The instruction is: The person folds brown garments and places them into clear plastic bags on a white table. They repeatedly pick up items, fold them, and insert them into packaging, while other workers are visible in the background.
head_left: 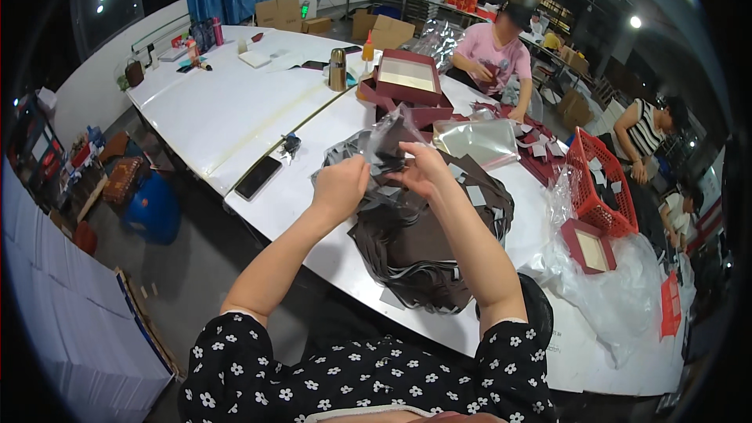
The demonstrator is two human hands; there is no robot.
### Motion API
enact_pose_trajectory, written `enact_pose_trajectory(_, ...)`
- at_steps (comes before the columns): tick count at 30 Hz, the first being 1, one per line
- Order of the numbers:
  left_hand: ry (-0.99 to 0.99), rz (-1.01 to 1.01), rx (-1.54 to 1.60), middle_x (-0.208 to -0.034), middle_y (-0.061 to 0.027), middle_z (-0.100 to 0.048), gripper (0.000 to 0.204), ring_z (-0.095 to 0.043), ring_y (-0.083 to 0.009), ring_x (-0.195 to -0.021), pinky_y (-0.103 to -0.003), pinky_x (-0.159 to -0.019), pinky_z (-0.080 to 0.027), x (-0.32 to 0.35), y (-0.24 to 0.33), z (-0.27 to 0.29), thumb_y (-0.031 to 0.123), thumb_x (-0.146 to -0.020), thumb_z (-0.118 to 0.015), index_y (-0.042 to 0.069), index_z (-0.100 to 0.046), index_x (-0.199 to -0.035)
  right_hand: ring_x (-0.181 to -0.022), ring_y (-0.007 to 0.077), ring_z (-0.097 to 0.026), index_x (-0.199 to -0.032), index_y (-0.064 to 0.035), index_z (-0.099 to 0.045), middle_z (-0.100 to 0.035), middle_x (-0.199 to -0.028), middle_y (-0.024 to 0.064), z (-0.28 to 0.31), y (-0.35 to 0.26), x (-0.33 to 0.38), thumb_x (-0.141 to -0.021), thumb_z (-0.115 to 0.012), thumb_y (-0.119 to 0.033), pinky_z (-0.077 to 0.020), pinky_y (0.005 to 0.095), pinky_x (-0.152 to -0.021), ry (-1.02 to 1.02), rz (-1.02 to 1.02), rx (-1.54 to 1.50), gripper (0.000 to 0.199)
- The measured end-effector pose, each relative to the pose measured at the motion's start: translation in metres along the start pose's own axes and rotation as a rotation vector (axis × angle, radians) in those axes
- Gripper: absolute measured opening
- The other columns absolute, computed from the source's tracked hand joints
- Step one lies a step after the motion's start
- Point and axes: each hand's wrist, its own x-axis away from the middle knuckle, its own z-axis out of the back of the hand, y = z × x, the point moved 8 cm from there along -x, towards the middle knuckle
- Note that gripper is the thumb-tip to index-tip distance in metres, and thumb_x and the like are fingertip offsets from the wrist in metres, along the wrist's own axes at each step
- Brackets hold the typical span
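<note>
Over the table, a clear plastic bag [395, 129] stands up between my hands, with something dark grey in or behind it. My left hand [342, 186] is closed in a fist on the bag's left side. On the other side, my right hand [423, 170] has its thumb and fingers bent around the bag's edge. Right below them lies a large heap of dark brown flat pieces [411, 243], fanned out in layers with some grey tags. A stack of clear plastic sleeves [479, 143] rests just beyond my right hand.
Left of my hands are a black phone [258, 178] and keys [290, 146]. Maroon boxes [407, 78], a metal flask [337, 70] and a yellow bottle [368, 48] stand farther back. A red basket [599, 188] is at right. Across the table a person in pink [497, 55] handles maroon pieces.
</note>
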Motion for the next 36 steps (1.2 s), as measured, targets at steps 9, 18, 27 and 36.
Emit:
enact_pose_trajectory(9,-0.058,0.033,0.289,-0.088,-0.0173,-0.065,0.011,-0.065,-0.0328,-0.077,-0.040,-0.068,-0.051,0.011,0.003,-0.002,0.012,-0.091,-0.060,0.004,-0.061,-0.099,-0.102,0.0158,-0.056,-0.123,-0.0045,-0.059,-0.061,-0.115,0.0052,-0.032,-0.005,0.097,-0.090,-0.063,-0.015,-0.0457,0.0316,-0.086,-0.193,0.580,0.825,0.035)
enact_pose_trajectory(18,0.010,-0.154,0.406,-0.087,-0.0081,-0.059,0.054,-0.055,-0.0165,-0.073,-0.030,-0.070,-0.048,0.100,-0.016,-0.025,-0.001,-0.086,-0.063,0.001,-0.044,-0.137,-0.097,0.0326,-0.052,-0.080,-0.0064,-0.062,-0.061,-0.092,0.0110,-0.097,0.095,0.216,-0.071,-0.072,-0.026,-0.0420,0.0448,-0.086,-0.511,1.172,1.130,0.024)
enact_pose_trajectory(27,-0.480,0.128,0.430,-0.091,-0.0107,-0.058,0.051,-0.053,-0.0145,-0.066,-0.028,-0.062,-0.045,0.190,-0.031,-0.055,-0.001,-0.086,-0.060,-0.001,-0.043,-0.134,-0.076,0.0147,-0.059,-0.094,0.0049,-0.061,-0.061,-0.080,0.0059,-0.188,0.134,0.293,-0.090,-0.063,-0.016,-0.0485,0.0271,-0.071,-1.409,0.495,0.188,0.022)
enact_pose_trajectory(36,-0.584,0.238,0.466,-0.100,-0.0096,-0.060,0.046,-0.052,-0.0126,-0.065,-0.026,-0.059,-0.044,0.222,-0.021,-0.055,-0.002,-0.088,-0.060,-0.001,-0.046,-0.131,-0.077,0.0165,-0.060,-0.093,0.0042,-0.062,-0.062,-0.082,0.0072,-0.178,0.115,0.296,-0.089,-0.063,-0.016,-0.0488,0.0284,-0.072,-1.393,0.535,0.190,0.021)
